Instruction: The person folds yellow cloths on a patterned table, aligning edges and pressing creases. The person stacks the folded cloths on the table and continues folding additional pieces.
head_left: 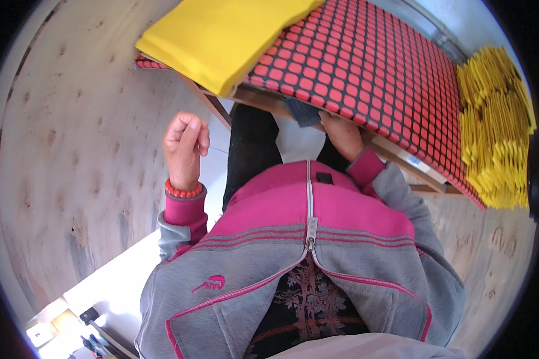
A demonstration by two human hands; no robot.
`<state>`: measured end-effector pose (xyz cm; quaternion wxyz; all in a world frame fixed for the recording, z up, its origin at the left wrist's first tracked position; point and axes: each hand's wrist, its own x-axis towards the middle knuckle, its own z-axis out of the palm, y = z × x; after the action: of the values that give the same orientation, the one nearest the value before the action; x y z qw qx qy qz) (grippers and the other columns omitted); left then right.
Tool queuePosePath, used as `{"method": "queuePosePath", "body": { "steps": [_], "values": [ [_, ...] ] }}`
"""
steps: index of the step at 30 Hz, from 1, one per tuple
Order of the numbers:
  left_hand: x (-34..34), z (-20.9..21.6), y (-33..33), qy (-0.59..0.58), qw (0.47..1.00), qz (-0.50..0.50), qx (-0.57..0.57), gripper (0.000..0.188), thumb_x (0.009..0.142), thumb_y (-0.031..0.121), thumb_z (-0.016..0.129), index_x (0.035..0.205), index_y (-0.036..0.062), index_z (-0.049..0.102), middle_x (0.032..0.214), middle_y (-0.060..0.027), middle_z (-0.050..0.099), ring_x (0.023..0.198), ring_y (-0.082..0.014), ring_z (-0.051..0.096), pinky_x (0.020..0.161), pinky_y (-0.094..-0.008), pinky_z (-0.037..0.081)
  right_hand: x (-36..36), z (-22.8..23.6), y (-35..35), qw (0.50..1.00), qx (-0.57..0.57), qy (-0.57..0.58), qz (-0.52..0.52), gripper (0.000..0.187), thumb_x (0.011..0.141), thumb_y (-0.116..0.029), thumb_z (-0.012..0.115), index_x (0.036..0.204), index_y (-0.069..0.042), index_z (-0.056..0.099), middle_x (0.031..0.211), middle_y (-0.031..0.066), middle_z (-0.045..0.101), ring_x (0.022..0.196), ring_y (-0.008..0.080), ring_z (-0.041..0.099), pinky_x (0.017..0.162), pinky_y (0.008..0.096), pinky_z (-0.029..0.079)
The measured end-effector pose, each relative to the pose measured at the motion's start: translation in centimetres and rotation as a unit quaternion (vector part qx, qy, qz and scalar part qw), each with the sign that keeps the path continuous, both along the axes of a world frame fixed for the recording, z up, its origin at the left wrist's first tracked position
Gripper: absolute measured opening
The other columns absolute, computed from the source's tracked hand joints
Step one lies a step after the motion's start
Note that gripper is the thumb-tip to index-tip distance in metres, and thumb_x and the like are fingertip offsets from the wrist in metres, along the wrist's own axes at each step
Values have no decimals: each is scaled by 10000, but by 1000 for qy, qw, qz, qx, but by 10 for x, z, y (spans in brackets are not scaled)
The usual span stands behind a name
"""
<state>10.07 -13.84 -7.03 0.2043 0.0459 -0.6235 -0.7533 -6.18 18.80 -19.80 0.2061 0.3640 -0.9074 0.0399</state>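
My left hand [184,148], with a red bead bracelet at the wrist, is raised in the air just off the table's near left corner. Its fingers are curled in, and nothing shows in them. My right hand [342,136] is at the table's near edge, partly under the overhang. Its fingers close on a dark blue cloth [303,112] that sticks out below the edge; the fingertips are partly hidden. Yellow padded envelopes [227,39] lie flat on the table's left part, reaching over its front edge.
A red-and-black checked cover [365,66] lies over the table [263,99]. Stacked yellow envelopes [494,131] stand at its right end. Wooden board walls [72,155] rise on the left and right. Bright light and some dark objects [96,335] are at the lower left.
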Motion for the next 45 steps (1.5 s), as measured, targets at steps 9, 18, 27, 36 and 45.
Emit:
{"method": "queuePosePath", "body": {
  "steps": [9, 18, 27, 36, 45],
  "values": [
    [-9, 7, -32, 21, 994, 98, -43, 163, 1041, 191, 591, 926, 77, 611, 735, -5, 596, 619, -65, 505, 566, -215, 400, -7, -10, 0, 978, -167, -127, -12, 262, 936, -142, 598, 1169, -50, 672, 1143, 173, 656, 1102, 335, 641, 907, 460, 507],
    [-53, 31, -58, 102, 960, 60, -253, 220, 1059, 134, 532, 1167, -5, 664, 1033, -69, 739, 994, -131, 652, 908, -282, 508, 34, 51, -4, 993, 93, -67, 2, 212, 862, -224, 711, 1001, -72, 662, 950, 124, 661, 894, 323, 672, 765, 437, 535],
    [-90, 25, -67, 97, 929, -73, -350, 273, 1076, 83, 472, 1252, -25, 650, 1155, -78, 741, 1130, -141, 649, 1022, -280, 471, 11, 190, -97, 889, -139, -92, 426, 199, 772, -148, 789, 882, -89, 635, 863, 62, 643, 709, 242, 647, 592, 338, 514],
    [-102, 17, -91, 66, 936, -120, -324, 267, 1077, 122, 501, 1235, -6, 674, 1156, -74, 737, 1139, -141, 649, 1002, -291, 492, -36, 182, -183, 851, -98, 21, 515, 174, 837, -116, 664, 1005, -73, 676, 1112, 60, 685, 995, 240, 692, 818, 350, 567],
    [-92, 21, -76, 55, 973, -114, -191, 210, 1039, 48, 565, 1194, -49, 668, 1098, -97, 743, 1032, -142, 683, 933, -278, 515, -40, 172, -180, 864, -130, -91, 478, 165, 857, -80, 691, 1017, -42, 682, 1037, 77, 701, 962, 263, 697, 830, 357, 574]
  ]
}}
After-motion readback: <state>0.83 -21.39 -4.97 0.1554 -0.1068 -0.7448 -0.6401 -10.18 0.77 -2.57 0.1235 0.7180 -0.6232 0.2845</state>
